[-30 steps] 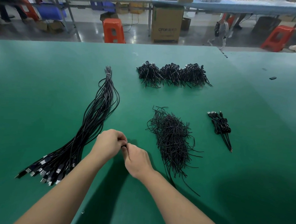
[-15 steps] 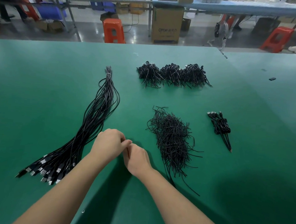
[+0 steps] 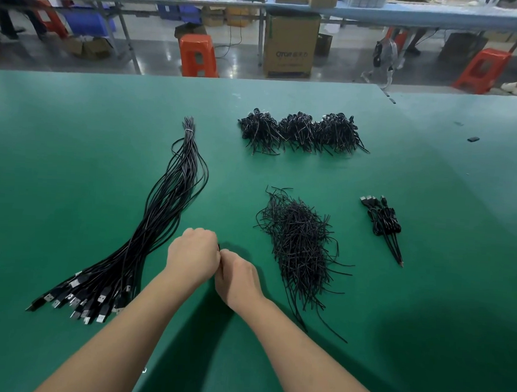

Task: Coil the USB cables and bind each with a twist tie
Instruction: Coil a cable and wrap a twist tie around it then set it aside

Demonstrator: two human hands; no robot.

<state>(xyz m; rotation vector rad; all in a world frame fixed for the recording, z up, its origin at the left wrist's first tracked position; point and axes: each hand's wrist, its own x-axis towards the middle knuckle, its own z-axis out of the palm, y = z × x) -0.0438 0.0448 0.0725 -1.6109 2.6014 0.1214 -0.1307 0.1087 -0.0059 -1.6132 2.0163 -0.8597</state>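
Head view: the left hand and the right hand meet knuckle to knuckle low on the green worktop, both with fingers curled in. Only a dark sliver shows between them (too small to tell whether it is cable or tie), so what each hand grips cannot be told. Just left of the left hand lies the long bundle of USB cables, uncoiled, bound at its far tip, its plugs fanned out toward the near left. Between that bundle and the worktop's left edge is a broad bare stretch of green. Right of the right hand, near but apart, sits the loose heap of twist ties, a few strands trailing toward the near edge. Farther right, well apart from the heap, lie the coiled cables in a small cluster. Toward the far edge, three dark bunches sit in a row, touching one another. Open green runs between that row and the heap, and again along the right side. Beyond the far edge stand an orange stool and a cardboard box.
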